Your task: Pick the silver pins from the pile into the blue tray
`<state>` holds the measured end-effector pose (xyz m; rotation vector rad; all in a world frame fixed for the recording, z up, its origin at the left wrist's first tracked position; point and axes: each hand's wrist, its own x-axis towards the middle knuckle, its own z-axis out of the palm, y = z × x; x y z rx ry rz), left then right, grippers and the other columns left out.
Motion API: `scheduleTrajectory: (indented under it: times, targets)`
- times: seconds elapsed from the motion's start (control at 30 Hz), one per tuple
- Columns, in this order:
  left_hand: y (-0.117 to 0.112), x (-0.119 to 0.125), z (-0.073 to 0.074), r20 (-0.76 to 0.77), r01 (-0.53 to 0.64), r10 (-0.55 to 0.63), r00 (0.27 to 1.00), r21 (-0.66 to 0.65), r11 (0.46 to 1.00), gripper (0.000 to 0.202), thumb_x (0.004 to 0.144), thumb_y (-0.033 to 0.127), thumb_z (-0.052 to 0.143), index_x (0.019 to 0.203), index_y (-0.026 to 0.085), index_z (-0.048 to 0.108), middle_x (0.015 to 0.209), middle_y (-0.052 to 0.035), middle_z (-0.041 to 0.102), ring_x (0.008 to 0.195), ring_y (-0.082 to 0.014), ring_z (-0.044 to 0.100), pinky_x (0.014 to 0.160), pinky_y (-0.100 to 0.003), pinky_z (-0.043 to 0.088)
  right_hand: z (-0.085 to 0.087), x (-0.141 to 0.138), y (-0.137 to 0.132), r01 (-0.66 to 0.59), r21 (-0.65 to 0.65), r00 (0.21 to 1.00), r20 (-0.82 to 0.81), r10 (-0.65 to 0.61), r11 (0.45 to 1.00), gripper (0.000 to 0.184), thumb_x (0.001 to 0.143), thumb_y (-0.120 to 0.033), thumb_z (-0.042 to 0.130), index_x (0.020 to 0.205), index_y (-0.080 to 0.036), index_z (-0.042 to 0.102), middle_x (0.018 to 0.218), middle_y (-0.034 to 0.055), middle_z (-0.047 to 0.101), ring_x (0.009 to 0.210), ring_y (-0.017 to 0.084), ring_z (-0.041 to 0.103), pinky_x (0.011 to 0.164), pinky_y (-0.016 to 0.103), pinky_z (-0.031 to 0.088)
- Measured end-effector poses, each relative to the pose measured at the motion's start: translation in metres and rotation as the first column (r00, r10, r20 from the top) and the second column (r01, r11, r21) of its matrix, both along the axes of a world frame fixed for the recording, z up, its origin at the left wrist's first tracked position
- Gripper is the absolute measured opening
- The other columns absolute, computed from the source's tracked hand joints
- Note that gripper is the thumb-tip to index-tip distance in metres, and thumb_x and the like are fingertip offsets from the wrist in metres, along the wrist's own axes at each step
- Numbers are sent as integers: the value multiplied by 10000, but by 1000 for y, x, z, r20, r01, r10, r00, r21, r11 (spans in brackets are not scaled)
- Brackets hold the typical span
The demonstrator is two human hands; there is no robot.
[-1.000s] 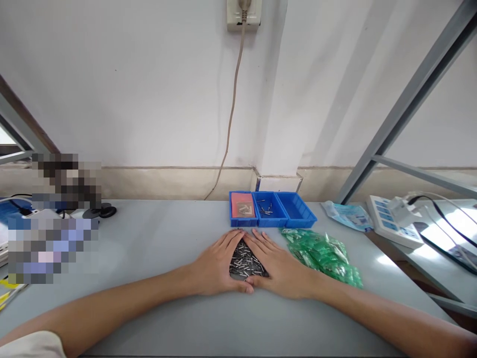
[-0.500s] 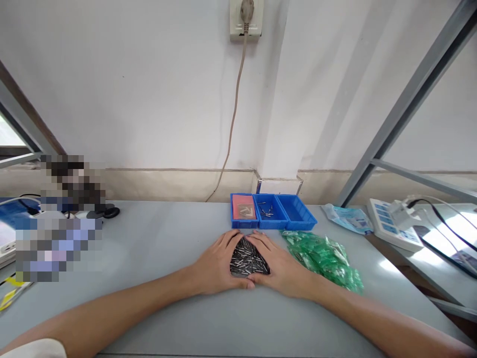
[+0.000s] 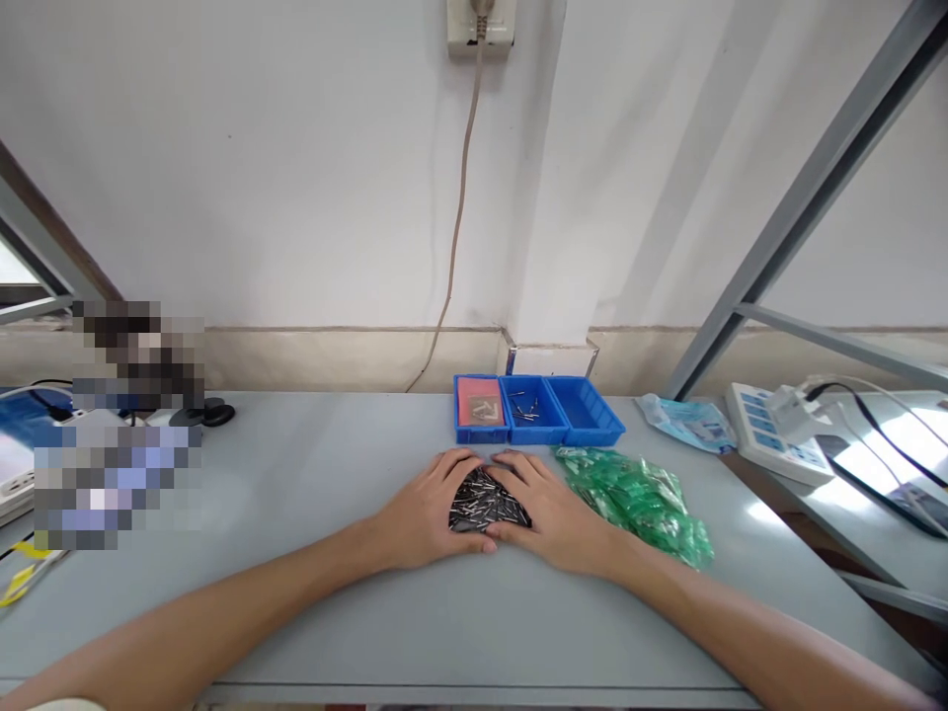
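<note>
A heap of small, shiny metal pins (image 3: pixel 489 502) lies on the grey table in front of me; their exact kind is too small to tell. My left hand (image 3: pixel 430 509) curves around its left side and my right hand (image 3: pixel 555 513) around its right. Both hands rest low at the table, fingers bent along the far side and thumbs meeting or nearly meeting at the near side. The heap's outer edges are hidden under my palms and fingers. Just beyond my fingertips stand joined blue bins: one with a pink sheet (image 3: pixel 468 397) and small pieces, a middle bin (image 3: pixel 552 433) with a few pins.
The right-hand blue bin (image 3: pixel 585 405) shows a bare floor. Crumpled green plastic bags (image 3: pixel 637 504) lie beside my right forearm. Farther right are a blue-and-white packet (image 3: pixel 688 423) and a power strip (image 3: pixel 777 434). A pixelated area and cables are at the left.
The view has tilted down slightly, so everything sits a little higher in the picture. My hands stay cupped around the heap of pins.
</note>
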<state>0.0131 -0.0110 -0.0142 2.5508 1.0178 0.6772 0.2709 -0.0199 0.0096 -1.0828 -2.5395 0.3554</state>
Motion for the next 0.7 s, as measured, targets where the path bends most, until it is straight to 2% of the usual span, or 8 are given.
scheduleTrajectory:
  times: [0.13,0.27,0.4,0.53,0.7]
  targets:
    - [1,0,-2,-26,-28,29,999,13,1000,1041,820,817,700,1597,207,370,1622,-180,403,1500,-390,401,1224,-584,410,1,1,0,-18,-4,1000,4,18,1000,638,1007,-609,595,1541,-272,504,1532,122,508,1441,327,432,1187,509,412]
    - [1,1,-1,21,-30,30,999,10,999,918,862,755,710,1548,213,430,1539,-148,492,1422,-349,495,1206,-530,447,0,1,1,0,7,1000,3,0,1000,587,1013,-561,610,1517,-272,522,1521,120,529,1420,332,458,1175,523,421]
    - [1,0,2,43,-52,52,998,-7,999,775,890,691,724,1471,224,514,1461,-123,531,1340,-319,560,1151,-481,502,-2,0,1,106,82,994,0,-106,991,609,961,-587,672,1450,-242,563,1433,140,585,1315,360,513,1112,556,452]
    - [1,-2,5,47,-43,44,998,-19,999,670,914,653,723,1414,239,556,1425,-104,547,1305,-300,575,1113,-448,524,-6,-1,2,204,139,979,0,-206,969,720,885,-681,713,1423,-219,585,1374,158,598,1259,385,517,1072,574,460]
    - [3,-4,10,46,-1,3,999,-43,999,619,939,600,719,1422,254,544,1451,-93,534,1318,-287,576,1126,-441,515,-3,1,4,143,104,989,28,-147,984,682,941,-676,642,1466,-246,578,1409,144,580,1272,377,493,1077,575,451]
